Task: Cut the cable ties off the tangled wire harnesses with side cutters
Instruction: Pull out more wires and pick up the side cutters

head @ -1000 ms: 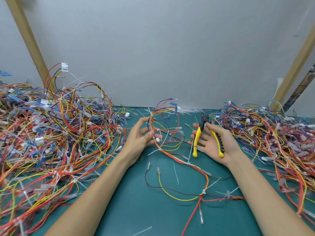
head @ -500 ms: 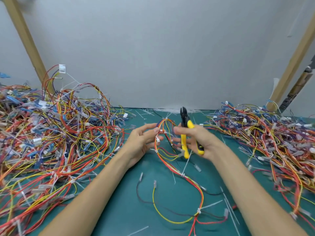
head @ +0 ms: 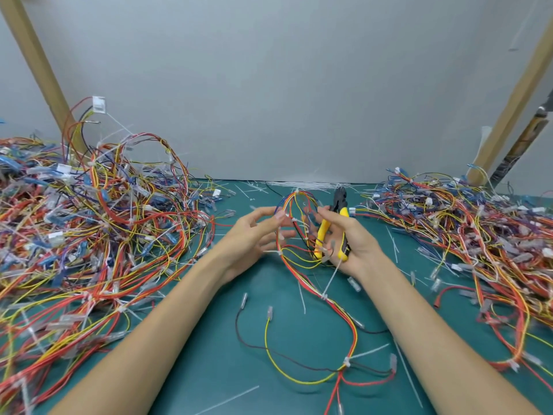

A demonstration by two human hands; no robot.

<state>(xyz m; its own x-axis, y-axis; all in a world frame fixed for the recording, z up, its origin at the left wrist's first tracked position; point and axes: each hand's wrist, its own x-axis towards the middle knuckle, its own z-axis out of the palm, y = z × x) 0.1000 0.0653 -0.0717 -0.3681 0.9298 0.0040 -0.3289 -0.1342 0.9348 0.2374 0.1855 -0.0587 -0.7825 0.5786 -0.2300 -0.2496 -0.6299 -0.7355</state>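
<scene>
On a teal cutting mat (head: 209, 369), the left hand (head: 254, 238), fingers nearly straight, steadies a raised multicoloured wire harness (head: 294, 202); the right hand (head: 351, 247) grips yellow-handled side cutters (head: 324, 233), blades clear. Next, probably: blades onto a white cable tie (head: 294, 220).

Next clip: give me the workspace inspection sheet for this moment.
Surface: green mat, wires over most of it.
Job's things: harness, loop between both hands, tail on mat, ties on it; yellow-handled cutters, head up.
Clutter: cut tie strips scattered on mat, heaped at the wall.
Grips: left hand touches harness, hold unclear; right hand grips cutters.
Cables: left pile, right pile, both tangled.
Surroundings: grey wall; left post, right post, wooden.
</scene>
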